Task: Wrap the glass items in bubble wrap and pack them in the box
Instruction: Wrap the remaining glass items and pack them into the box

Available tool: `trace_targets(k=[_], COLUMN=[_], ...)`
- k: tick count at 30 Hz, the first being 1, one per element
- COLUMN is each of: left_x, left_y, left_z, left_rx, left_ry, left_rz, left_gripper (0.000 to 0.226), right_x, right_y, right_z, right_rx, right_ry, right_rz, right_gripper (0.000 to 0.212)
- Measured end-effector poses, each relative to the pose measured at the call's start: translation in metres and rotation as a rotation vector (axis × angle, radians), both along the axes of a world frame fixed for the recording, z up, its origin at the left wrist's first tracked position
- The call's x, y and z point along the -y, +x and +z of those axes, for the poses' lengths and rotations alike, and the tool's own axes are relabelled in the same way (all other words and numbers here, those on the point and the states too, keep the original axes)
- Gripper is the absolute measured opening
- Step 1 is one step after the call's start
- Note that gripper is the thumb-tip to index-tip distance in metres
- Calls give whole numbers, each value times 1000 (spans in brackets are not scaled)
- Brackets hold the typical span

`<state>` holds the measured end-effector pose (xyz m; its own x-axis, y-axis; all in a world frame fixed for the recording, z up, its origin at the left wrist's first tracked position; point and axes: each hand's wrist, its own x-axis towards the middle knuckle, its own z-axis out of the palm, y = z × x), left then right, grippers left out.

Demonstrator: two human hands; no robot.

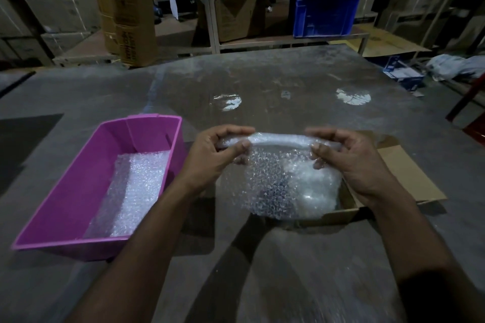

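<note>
Both hands hold up a sheet of bubble wrap [278, 165] by its rolled top edge, above an open cardboard box [401, 173]. My left hand [220, 152] pinches the left end of the roll between thumb and fingers. My right hand [343, 155] grips the right end. The sheet hangs down over the box opening and hides most of its inside; something whitish and wrapped shows dimly behind it. Whether a glass item sits inside the rolled edge I cannot tell.
A pink plastic tub [78, 186] stands to the left on the grey table [262, 257], with more bubble wrap [136, 186] lying in it. Behind the table are shelves with cardboard cartons and a blue crate [325, 16].
</note>
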<state>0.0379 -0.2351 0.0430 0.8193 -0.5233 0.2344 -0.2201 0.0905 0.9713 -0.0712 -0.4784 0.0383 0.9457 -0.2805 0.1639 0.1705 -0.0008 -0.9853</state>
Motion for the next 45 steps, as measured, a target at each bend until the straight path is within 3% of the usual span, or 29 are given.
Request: trace_targets(k=[3,9,13,17,22,26,30,35,38,42,45], left_x=[4,8,8,4,1,3,3,4,2,2,2], left_y=[5,9,8,8,6,5,6,5,7,4,4], left_z=[3,-4,-5,-6,-10,-12,-12,-14,-16,-14,-14], left_rx=[70,-38,-81,-68,-144,-87,-47,-130,-195,-224,-216], left_ry=[24,-38,-39,9,-19,16,-1,-43,-76,-83,-66], left_rz=[63,54,-21,-73,-91,-45,17,35,-30,-86,-105], left_gripper=[45,15,10,26,28,25,47,21,19,13,21], right_x=[7,5,4,6,3,0,1,-2,-4,-3,-1], right_y=[3,3,4,3,4,7,7,5,3,-1,-3], right_z=[5,4,1,0,-5,-9,-13,-11,-10,-9,-9], right_rx=[7,6,2,-9,-2,-16,-74,-37,-21,-13,-33], right_ry=[-2,51,30,63,59,68,30,96,80,39,38], right_rz=[-43,-52,-72,-63,-87,-107,-82,-77,-55,-59,-33], right_gripper=[35,13,19,19,21,32,40,22,15,23,20])
